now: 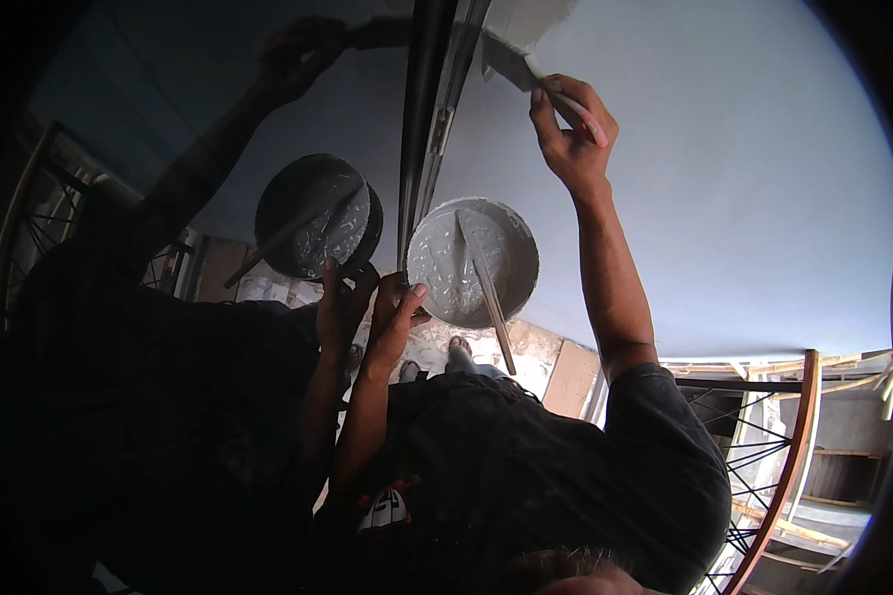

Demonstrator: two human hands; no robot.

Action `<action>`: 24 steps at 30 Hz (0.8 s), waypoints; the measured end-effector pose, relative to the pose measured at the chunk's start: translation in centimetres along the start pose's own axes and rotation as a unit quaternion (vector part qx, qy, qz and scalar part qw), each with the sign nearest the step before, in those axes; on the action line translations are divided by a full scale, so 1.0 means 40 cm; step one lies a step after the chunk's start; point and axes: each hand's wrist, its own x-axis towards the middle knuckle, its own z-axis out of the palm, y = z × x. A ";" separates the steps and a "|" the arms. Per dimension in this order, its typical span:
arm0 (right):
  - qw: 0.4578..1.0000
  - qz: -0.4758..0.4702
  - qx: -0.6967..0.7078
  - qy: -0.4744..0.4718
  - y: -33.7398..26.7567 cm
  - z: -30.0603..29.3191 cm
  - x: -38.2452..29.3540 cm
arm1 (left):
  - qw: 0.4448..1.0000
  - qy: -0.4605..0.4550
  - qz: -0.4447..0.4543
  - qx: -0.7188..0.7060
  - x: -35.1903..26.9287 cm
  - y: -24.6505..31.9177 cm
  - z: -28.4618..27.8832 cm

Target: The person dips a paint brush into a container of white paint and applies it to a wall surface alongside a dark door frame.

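Note:
A flat paintbrush (517, 65), its bristles against the pale wall near the top, is gripped by the handle in my right hand (577, 134). The handle has a reddish end. Lower down, my left hand (398, 312) holds the rim of a round bucket (532, 260), thumb at the edge and fingers partly hidden. Inside is greyish-white paint or a similar coating (443, 260). A thin wooden stick (487, 286) leans in the bucket and sticks out over its near rim.
A dark glossy pane (216, 186) on the left mirrors my arms and the bucket. Its metal frame (424, 111) borders the pale wall (714, 208). A curved orange-brown rail with dark bars (796, 446) stands at the lower right. My feet are on a stained floor below.

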 end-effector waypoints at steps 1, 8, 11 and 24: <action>1.000 0.001 -0.001 0.000 -0.003 0.000 0.000 | 1.000 -0.002 -0.001 -0.002 0.000 0.000 -0.001; 1.000 0.007 0.000 -0.010 0.001 -0.001 -0.008 | 1.000 -0.008 0.000 -0.003 0.002 -0.002 -0.002; 1.000 0.006 -0.010 -0.013 0.002 -0.003 -0.014 | 1.000 -0.010 -0.001 -0.001 -0.001 0.007 0.002; 0.999 0.026 -0.003 -0.025 -0.007 0.000 -0.029 | 1.000 -0.017 -0.007 0.003 0.003 -0.002 -0.007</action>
